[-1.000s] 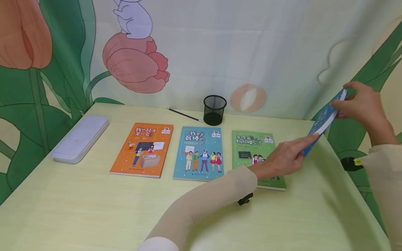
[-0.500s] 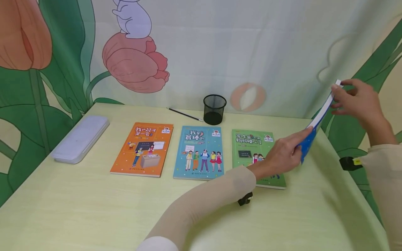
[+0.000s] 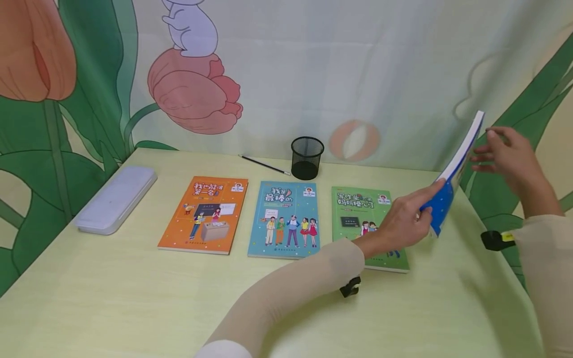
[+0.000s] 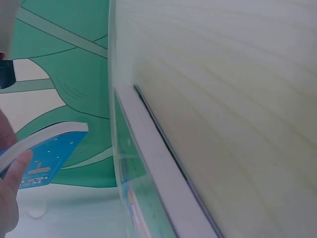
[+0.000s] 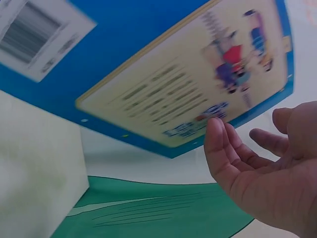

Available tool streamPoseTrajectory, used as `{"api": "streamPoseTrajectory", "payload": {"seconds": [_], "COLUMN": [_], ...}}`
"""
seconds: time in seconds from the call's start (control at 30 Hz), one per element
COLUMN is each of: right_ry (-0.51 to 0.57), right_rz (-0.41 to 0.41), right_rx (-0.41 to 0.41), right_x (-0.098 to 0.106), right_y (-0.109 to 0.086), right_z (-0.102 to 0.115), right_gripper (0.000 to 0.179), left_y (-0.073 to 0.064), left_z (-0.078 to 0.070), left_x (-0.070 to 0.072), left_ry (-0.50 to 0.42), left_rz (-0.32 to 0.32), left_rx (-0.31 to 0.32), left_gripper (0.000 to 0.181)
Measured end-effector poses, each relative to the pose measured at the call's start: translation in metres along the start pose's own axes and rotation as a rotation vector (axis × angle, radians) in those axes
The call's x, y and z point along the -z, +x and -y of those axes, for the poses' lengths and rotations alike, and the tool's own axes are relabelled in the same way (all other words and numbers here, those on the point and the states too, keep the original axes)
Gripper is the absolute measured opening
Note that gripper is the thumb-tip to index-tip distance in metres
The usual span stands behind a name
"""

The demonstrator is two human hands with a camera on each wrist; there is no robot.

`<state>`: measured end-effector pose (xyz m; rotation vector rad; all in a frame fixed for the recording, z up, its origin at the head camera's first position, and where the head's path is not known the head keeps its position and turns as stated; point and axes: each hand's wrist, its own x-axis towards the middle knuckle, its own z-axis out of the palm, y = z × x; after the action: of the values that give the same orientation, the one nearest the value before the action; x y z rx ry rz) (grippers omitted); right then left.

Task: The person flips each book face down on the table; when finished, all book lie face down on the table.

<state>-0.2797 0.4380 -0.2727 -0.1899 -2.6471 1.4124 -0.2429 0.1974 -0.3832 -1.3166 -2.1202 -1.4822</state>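
Note:
My left hand [image 3: 405, 219] pinches a blue paperback book [image 3: 442, 200] by its near end, above the table's right side. The book is tilted, its far end raised and its white page edge turned up. In the left wrist view its blue cover [image 4: 59, 151] shows behind the thumb. My right hand [image 3: 515, 156] is beside the raised end, fingers loosely bent and gripping nothing. In the right wrist view its fingertips overlap the back cover [image 5: 148, 94]; whether they touch cannot be told. Beneath the left forearm lies a green book [image 3: 358, 199], partly hidden.
A teal book [image 3: 284, 209] and an orange book [image 3: 206, 214] lie flat on the table [image 3: 134, 298], left of the green one. Behind them are a black mesh pen cup [image 3: 306, 159] and a pencil [image 3: 265, 164]. A pale pencil case [image 3: 116, 199] lies at far left.
The blue book has turned so its page edge faces up and its back cover faces right. My right hand has let go of its far end; the left hand keeps its hold.

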Motion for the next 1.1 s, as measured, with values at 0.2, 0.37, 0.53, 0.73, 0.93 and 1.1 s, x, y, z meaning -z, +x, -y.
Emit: {"api": "streamPoseTrajectory", "payload": {"seconds": [0.2, 0.37, 0.53, 0.73, 0.93, 1.1], "right_ry": [0.044, 0.066, 0.014, 0.030, 0.064, 0.208], "right_rz": [0.005, -0.042, -0.056, -0.029, 0.035, 0.075], "right_rx": [-0.019, -0.037, -0.059, -0.084, -0.118, -0.126], "right_x": [0.004, 0.003, 0.001, -0.001, -0.006, -0.006], "right_y": [-0.001, -0.001, 0.000, 0.002, 0.002, 0.001], "right_z": [-0.015, -0.030, -0.043, -0.053, -0.058, -0.061], "right_gripper": [0.071, 0.070, 0.070, 0.072, 0.073, 0.072], "left_y": [0.001, 0.001, 0.000, 0.000, -0.001, -0.003], "left_z": [-0.004, -0.008, -0.011, -0.018, -0.021, -0.020], "left_x": [0.001, 0.001, 0.001, 0.003, 0.004, 0.003], "left_ry": [-0.059, -0.099, -0.139, -0.181, -0.228, -0.243], "left_rz": [-0.019, -0.020, -0.026, -0.032, -0.050, -0.062], "left_rx": [-0.017, -0.007, 0.002, 0.013, 0.040, 0.055], "left_gripper": [0.059, 0.059, 0.060, 0.060, 0.060, 0.060]}}
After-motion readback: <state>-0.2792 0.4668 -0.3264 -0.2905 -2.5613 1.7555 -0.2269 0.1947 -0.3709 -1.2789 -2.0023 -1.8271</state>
